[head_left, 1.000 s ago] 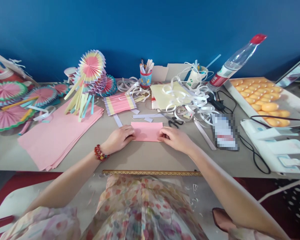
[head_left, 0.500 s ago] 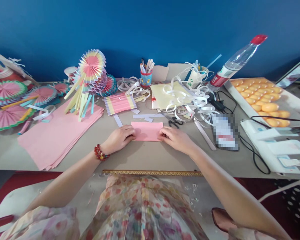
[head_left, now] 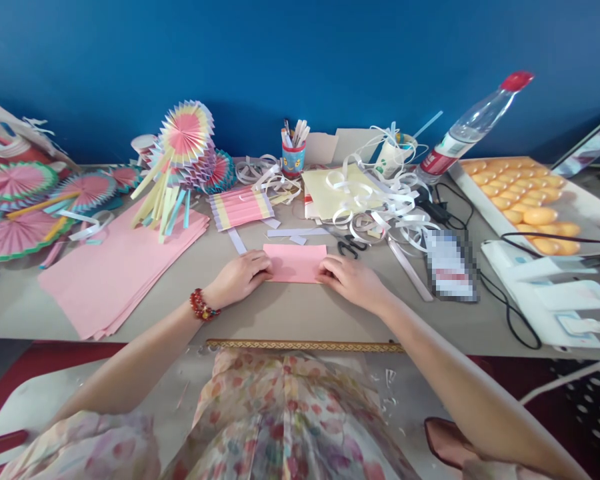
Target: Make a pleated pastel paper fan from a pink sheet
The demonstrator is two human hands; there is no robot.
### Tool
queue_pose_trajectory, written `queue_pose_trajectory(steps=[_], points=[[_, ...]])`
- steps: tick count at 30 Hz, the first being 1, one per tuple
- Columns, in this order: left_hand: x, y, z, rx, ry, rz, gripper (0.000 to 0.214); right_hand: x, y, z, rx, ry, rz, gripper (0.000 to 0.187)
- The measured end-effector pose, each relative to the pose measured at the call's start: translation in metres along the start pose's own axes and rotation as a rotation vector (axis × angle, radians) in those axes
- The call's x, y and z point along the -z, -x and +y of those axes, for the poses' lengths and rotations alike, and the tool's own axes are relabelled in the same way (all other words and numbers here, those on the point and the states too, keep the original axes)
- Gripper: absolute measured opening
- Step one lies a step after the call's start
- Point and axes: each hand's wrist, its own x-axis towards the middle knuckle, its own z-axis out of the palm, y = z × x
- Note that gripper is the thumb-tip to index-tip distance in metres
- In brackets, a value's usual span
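A folded strip of pink paper (head_left: pixel 296 263) lies on the table in front of me, wider than it is deep. My left hand (head_left: pixel 239 275) pinches its left end, thumb at the near edge and fingers curled. At the right end my right hand (head_left: pixel 349 279) grips the paper in the same way. Both thumbs sit close to the near fold. A pair of scissors with black handles (head_left: pixel 351 246) lies just beyond my right hand. Behind the pink strip are thin pale lilac paper strips (head_left: pixel 295 233) and a pleated pink, yellow and lilac sheet (head_left: pixel 241 207).
Pink sheets (head_left: pixel 125 273) are stacked at the left, under pleated paper fans (head_left: pixel 187 133). Curled white ribbon (head_left: pixel 375 207) spreads over yellow paper (head_left: pixel 330 190). To the right stand a tilted bottle (head_left: pixel 473 127), a power strip (head_left: pixel 540 293) with cables and a tray of yellow-orange ovals (head_left: pixel 517 193).
Both hands keep their hold on the pink paper, which looks the same. The whole view has shifted very slightly.
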Motion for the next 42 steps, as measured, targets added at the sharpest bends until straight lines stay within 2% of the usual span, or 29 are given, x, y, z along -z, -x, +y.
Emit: queue_pose_trajectory(steps=[9,14,18,23,28,35,42], points=[[-0.005,0.002,0.0,-0.059,-0.122,-0.002,0.023,-0.011,0.008,0.001,0.104,0.175,0.067,0.026],[-0.004,0.006,-0.004,-0.187,-0.393,-0.102,0.045,-0.013,0.009,0.002,0.098,0.205,0.052,0.025],[0.0,0.005,-0.006,-0.281,-0.527,-0.161,0.059,-0.013,0.008,0.004,0.214,0.308,0.016,0.03],[0.0,0.004,-0.008,-0.296,-0.478,-0.123,0.057,-0.011,0.011,0.006,0.24,0.347,0.04,0.039],[-0.002,0.01,-0.008,-0.257,-0.395,-0.062,0.05,-0.008,0.033,0.013,0.274,0.478,0.094,0.054],[0.011,0.031,-0.005,-0.212,-0.344,-0.128,0.045,-0.012,0.048,0.014,0.239,0.519,0.132,0.061],[0.013,0.05,0.004,-0.182,-0.388,-0.183,0.071,-0.011,0.05,0.007,0.183,0.451,0.134,0.055]])
